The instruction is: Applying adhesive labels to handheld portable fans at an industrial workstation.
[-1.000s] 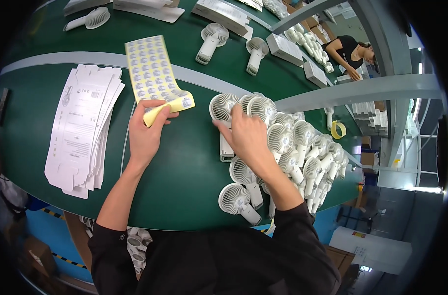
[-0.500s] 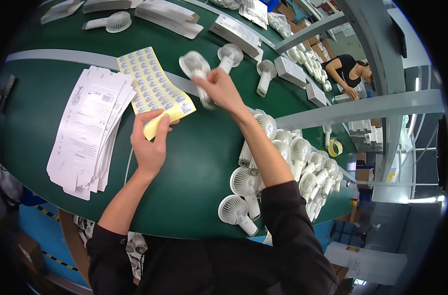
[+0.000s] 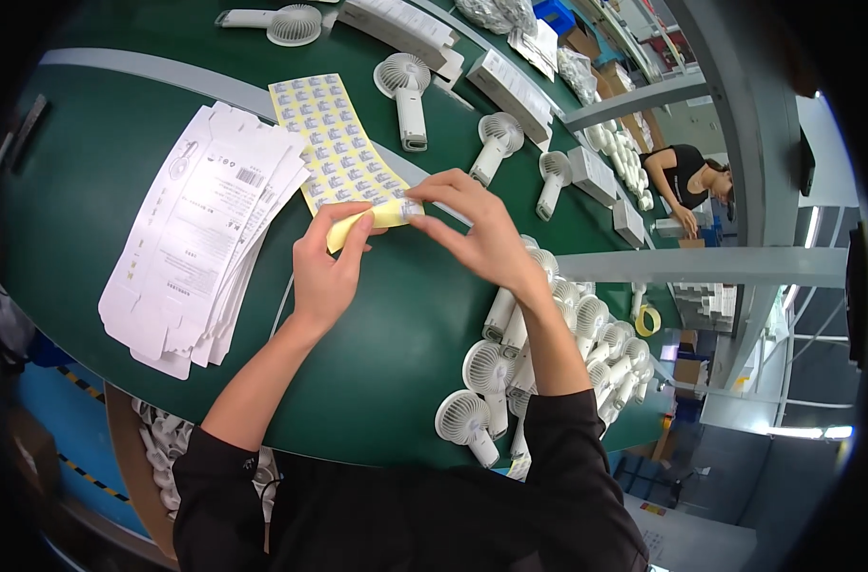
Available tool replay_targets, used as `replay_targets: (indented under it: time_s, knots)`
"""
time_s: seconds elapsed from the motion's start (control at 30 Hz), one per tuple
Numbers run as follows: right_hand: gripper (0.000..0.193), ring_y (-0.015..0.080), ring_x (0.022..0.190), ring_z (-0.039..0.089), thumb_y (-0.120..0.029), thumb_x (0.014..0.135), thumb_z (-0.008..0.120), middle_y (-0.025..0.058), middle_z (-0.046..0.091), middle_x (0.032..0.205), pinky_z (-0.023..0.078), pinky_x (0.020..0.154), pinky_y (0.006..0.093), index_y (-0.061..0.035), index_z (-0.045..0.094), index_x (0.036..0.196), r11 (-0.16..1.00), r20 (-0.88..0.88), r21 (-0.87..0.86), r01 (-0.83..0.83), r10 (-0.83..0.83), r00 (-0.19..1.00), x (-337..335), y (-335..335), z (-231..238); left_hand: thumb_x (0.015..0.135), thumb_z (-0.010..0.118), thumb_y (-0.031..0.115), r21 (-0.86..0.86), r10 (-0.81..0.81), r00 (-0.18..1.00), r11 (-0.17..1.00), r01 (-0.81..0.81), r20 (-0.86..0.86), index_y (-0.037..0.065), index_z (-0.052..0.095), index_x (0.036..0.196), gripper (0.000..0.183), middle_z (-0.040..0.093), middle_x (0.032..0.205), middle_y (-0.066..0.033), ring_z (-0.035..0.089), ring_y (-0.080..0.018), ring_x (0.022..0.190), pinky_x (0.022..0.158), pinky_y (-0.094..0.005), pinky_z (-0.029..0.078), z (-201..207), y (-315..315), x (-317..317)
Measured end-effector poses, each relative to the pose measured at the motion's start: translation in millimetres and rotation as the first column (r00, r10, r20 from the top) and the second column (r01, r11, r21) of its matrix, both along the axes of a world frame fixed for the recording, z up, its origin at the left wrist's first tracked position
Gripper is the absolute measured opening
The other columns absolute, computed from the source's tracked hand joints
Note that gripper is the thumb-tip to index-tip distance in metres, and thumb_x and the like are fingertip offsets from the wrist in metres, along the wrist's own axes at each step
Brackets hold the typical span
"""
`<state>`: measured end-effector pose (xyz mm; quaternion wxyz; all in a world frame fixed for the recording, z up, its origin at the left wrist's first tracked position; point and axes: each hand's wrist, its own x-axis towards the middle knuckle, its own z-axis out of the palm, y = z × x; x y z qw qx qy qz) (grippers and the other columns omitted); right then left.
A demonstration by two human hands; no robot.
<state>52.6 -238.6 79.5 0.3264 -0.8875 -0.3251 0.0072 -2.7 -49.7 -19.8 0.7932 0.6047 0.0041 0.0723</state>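
My left hand (image 3: 331, 262) pinches the rolled lower edge of a yellow-backed sheet of stickers (image 3: 334, 133), its small printed labels in rows. At the sheet's right corner is my right hand (image 3: 477, 224), its thumb and forefinger apart with fingertips at a label; nothing shows between them. Just beyond the sheet lies a white handheld fan (image 3: 411, 114), handle toward me. Two more fans, a middle fan (image 3: 496, 143) and a right-hand fan (image 3: 554, 181), lie beyond my right hand. Left of the sheet rests a stack of flat white printed cartons (image 3: 181, 238).
Many white fans (image 3: 486, 372) are heaped beside my right forearm. Folded white boxes (image 3: 510, 91) and another fan (image 3: 294, 26) lie at the back. A grey frame bar (image 3: 701, 265) crosses at right, near a yellow tape roll (image 3: 648, 320). A person (image 3: 682, 181) works beyond.
My right hand has let go of a fan, which now lies on the table, and has come to the sticker sheet's corner. My left hand still holds the sheet. The view has shifted.
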Motion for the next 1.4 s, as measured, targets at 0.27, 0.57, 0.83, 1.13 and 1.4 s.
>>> replay_targets:
  time_s: [0.27, 0.57, 0.83, 1.13, 1.4]
  knots:
    - [0.027, 0.0301, 0.097, 0.061, -0.012, 0.087, 0.078, 0.0106, 0.063, 0.108, 0.05, 0.084, 0.0419, -0.0036, 0.07, 0.111, 0.992, 0.201, -0.102, 0.072, -0.05, 0.978, -18, 4, -9, 0.104, 0.062, 0.011, -0.087, -0.033, 0.999, 0.996, 0.032, -0.009, -0.002, 0.064, 0.116, 0.019, 0.073, 0.108, -0.0141, 0.075, -0.0212, 0.096, 0.074, -0.0283, 0.059, -4, -3, -2]
    - [0.024, 0.0276, 0.092, 0.062, -0.012, 0.084, 0.079, 0.0072, 0.065, 0.102, 0.05, 0.082, 0.0399, -0.0052, 0.071, 0.105, 0.993, 0.297, -0.116, 0.028, 0.008, 0.955, -17, -2, -10, 0.104, 0.061, 0.012, -0.212, -0.119, 0.991, 0.972, 0.105, -0.053, -0.005, 0.063, 0.116, 0.021, 0.071, 0.111, -0.0175, 0.076, -0.0255, 0.096, 0.073, -0.0297, 0.06, -5, 0, -1]
    - [0.015, 0.0256, 0.083, 0.064, -0.005, 0.084, 0.076, 0.0063, 0.065, 0.093, 0.051, 0.072, 0.0376, -0.0053, 0.07, 0.099, 0.998, 0.643, -0.064, -0.01, 0.049, 0.764, -4, 21, 3, 0.105, 0.061, 0.013, -0.258, -0.084, 0.982, 0.965, 0.038, -0.172, -0.006, 0.063, 0.116, 0.022, 0.071, 0.11, -0.0182, 0.076, -0.0264, 0.094, 0.071, -0.0307, 0.061, -12, -1, 11]
    - [0.067, 0.0381, 0.093, 0.068, -0.019, 0.092, 0.071, 0.0186, 0.066, 0.105, 0.055, 0.079, 0.0478, -0.0036, 0.039, 0.148, 0.964, 0.281, 0.061, 0.258, -0.265, 0.922, 193, 153, -63, 0.102, 0.065, 0.019, 0.202, -0.095, 0.993, 0.974, 0.108, -0.07, -0.002, 0.065, 0.12, 0.027, 0.072, 0.106, -0.014, 0.071, -0.0163, 0.085, 0.068, -0.0307, 0.06, -16, -5, 8]
    - [0.094, 0.0394, 0.087, 0.073, -0.003, 0.08, 0.071, 0.0213, 0.066, 0.113, 0.058, 0.069, 0.0467, -0.0031, 0.022, 0.16, 0.85, 0.392, -0.416, 0.322, -0.152, 0.908, 272, 219, -99, 0.1, 0.064, 0.016, 0.373, -0.195, 0.981, 0.91, 0.18, 0.003, 0.002, 0.059, 0.118, 0.024, 0.074, 0.089, -0.0228, 0.072, -0.0407, 0.077, 0.066, -0.0436, 0.056, -19, -1, 6]
